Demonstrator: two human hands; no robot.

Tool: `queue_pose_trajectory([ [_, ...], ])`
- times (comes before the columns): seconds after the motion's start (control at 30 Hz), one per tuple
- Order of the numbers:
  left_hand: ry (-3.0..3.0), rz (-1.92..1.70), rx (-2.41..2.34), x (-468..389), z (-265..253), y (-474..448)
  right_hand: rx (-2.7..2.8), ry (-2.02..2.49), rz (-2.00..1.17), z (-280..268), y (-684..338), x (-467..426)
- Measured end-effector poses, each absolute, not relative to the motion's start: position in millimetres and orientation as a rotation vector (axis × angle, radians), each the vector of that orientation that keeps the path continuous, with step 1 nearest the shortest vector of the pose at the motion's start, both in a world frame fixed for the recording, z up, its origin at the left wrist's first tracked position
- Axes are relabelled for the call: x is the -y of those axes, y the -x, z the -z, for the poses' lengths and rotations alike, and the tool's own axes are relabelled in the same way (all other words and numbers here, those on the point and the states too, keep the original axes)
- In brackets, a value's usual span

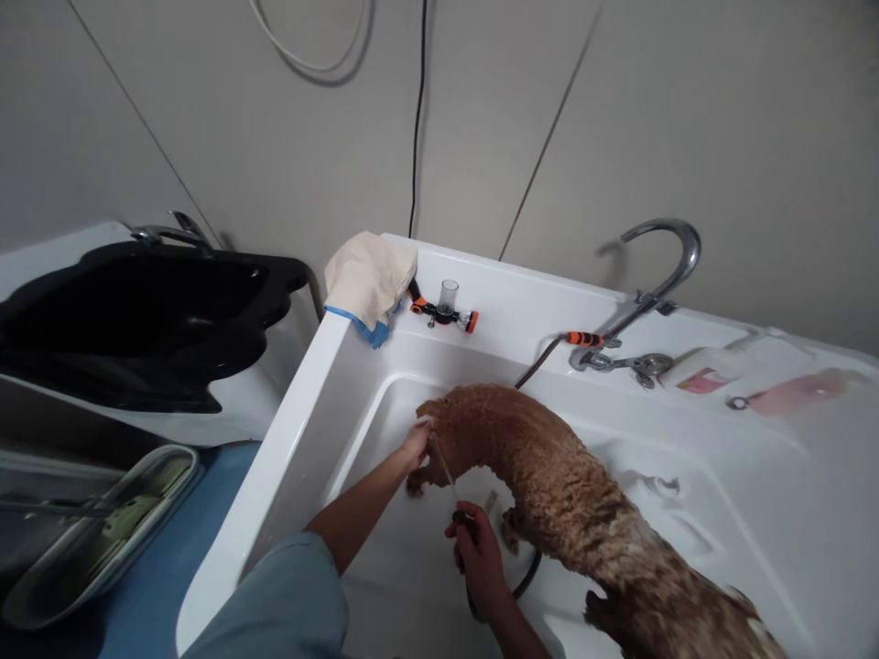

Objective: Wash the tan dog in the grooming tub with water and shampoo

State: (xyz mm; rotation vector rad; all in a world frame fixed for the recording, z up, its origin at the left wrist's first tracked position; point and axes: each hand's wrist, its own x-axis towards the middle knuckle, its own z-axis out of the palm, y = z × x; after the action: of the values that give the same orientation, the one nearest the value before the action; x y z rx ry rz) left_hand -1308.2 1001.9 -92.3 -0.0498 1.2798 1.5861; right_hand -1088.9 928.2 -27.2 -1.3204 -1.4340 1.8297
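A wet, curly brown dog (542, 448) stands in the white tub (385, 586); its far end runs out of view at the lower right. My left hand (415, 443) is closed against the dog's body at its left end, with the fingertips partly hidden in wet fur. Below it, my right hand (479, 554) grips the dark end of a hose (464, 522). A thin stream of water runs from that end up to the fur by my left hand. Part of the hose (527, 578) curves beside my right wrist.
A beige cloth (371, 275) hangs over the tub's corner. On the back ledge sit an orange-black spray nozzle (445, 314), a chrome faucet (669, 275) and bottles (707, 371). A black basin (137, 320) and an oval container (130, 531) are on the left.
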Motion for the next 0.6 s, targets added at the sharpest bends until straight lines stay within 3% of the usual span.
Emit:
queue_pose_trajectory([
  [0.6, 0.107, -1.513, -1.153, -1011, 107, 1323, 1.463, 1.271, -1.841, 38, 1085, -924],
])
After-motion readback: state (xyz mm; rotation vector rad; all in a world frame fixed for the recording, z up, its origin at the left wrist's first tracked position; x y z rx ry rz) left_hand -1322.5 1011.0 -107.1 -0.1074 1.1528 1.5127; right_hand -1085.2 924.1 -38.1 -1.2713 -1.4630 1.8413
